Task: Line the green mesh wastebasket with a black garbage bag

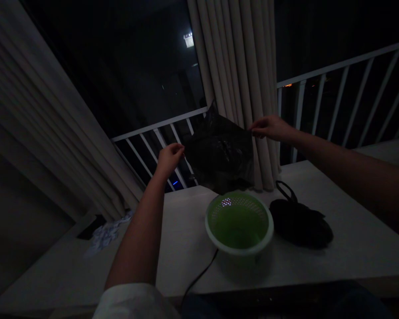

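- A patterned cloth (108, 234) lies at the far left of the white table (352, 239), beside a small dark flat object (88, 230) too dim to identify.
- The left hand (169, 158) is raised above the table's far edge, fingers pressed together in a pinch on the left top corner of a black plastic bag (221, 153).
- The black plastic bag hangs stretched between both hands, in the air in front of the cream curtain (242, 71) and the white railing (335, 66), directly above the far rim of the basket.
- A thin dark cable (199, 277) runs across the near part of the table toward the basket.
- The green perforated basket (239, 221) stands upright near the middle of the table, just below the bag.
- The right hand (269, 128) pinches the bag's right top corner, fingers closed on the plastic.
- A second crumpled black bag (299, 221) with a loop handle lies on the table just right of the basket.
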Tool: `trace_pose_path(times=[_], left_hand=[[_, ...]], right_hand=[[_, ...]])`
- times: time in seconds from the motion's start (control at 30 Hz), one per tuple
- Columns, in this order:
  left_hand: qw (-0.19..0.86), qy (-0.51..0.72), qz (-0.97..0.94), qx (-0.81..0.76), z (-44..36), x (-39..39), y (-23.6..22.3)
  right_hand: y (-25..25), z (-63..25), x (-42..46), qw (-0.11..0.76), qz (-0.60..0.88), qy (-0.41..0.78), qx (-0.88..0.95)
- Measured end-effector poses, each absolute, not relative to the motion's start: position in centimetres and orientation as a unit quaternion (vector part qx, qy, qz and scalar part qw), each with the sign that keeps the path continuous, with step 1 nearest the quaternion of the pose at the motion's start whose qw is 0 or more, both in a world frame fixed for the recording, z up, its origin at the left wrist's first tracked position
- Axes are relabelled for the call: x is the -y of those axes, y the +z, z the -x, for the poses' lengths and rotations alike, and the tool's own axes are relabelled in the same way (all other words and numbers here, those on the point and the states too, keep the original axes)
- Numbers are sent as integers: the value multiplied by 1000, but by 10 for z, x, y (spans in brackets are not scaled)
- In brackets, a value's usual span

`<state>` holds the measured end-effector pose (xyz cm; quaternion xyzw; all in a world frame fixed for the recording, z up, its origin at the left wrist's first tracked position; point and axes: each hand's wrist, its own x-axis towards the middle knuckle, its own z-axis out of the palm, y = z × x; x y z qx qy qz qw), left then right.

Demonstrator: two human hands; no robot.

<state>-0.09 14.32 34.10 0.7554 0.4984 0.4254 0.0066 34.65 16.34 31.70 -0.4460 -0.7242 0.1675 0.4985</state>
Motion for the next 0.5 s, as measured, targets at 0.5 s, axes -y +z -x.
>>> trace_pose_path(times=[0.5], left_hand=[[53,528,-709,-464,-6,-151,344]], right_hand=[[321,-344,-166,573,412,192,682]])
